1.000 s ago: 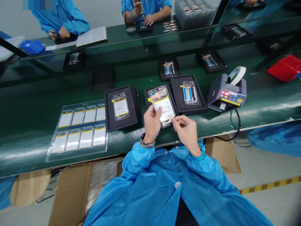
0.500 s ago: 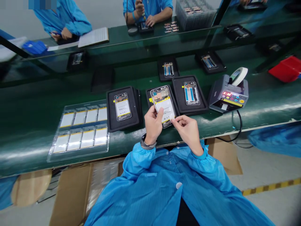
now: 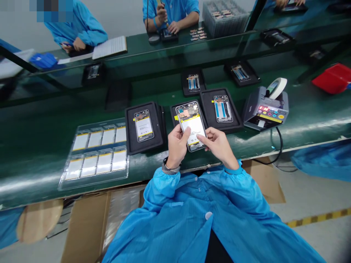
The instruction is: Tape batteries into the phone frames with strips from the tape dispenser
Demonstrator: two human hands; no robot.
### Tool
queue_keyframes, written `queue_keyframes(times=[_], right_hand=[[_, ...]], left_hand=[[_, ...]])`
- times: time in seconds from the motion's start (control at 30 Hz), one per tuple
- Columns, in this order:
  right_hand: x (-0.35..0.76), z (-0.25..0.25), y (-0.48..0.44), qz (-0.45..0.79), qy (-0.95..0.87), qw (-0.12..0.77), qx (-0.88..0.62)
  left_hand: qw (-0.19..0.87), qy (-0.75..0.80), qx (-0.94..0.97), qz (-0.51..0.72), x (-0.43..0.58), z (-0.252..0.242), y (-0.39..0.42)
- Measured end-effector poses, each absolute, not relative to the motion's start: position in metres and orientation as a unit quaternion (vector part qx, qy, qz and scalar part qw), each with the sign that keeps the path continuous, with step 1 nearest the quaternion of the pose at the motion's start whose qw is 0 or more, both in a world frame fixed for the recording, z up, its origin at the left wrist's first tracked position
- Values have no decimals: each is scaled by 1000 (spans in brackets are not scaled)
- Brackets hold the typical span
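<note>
An opened phone (image 3: 193,124) with a white battery and a circuit board is held above the front edge of a black tray (image 3: 173,111). My left hand (image 3: 177,146) grips its left side, thumb over the battery. On its lower right side, my right hand (image 3: 219,144) holds the edge, with the thumb pressed on the battery's lower part. A second phone with a battery (image 3: 143,126) lies in a stacked black tray (image 3: 131,142) to the left. Right of my hands, a phone frame without a battery (image 3: 223,109) rests in another black tray (image 3: 236,122).
A clear tray (image 3: 93,178) of white batteries lies at the left. The tape dispenser (image 3: 265,109) stands at the right, its cable over the bench edge. Farther back are more black trays, a red bin (image 3: 331,78), a glass-like shelf and people in blue.
My right hand has gone from pinching at the phone's lower right corner to gripping its side, with the thumb on the battery. My left hand keeps its hold.
</note>
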State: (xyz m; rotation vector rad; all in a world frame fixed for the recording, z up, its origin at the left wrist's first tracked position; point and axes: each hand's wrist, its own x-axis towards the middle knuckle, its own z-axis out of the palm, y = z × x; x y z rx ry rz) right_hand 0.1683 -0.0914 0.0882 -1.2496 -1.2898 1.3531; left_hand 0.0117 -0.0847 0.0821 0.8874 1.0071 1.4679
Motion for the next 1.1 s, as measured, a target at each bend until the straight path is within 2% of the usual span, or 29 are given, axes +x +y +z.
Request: queue_keyframes(times=[0.47,0.63,0.73,0.87,0.97,1.1], right_hand=[[128,81,-81,634,-494,411,-431],[116,71,-80,613,-493,420,-452],[136,73,-78,573,-489,458,-471],[186,72,-84,496,-466,507,-529],[224,60,-99,448,-445,508,-585],[256,35,-125,387,-387,516,-659]], left_hand=[[549,442,384,597,-26,90,-87],[579,466,363,562,-48,84,-79],[583,486,344,553,-65,82,-52],[493,571,367,544,-115,91,9],[369,700,373,484,-184,113,58],[267,777,366,437,-283,141,107]])
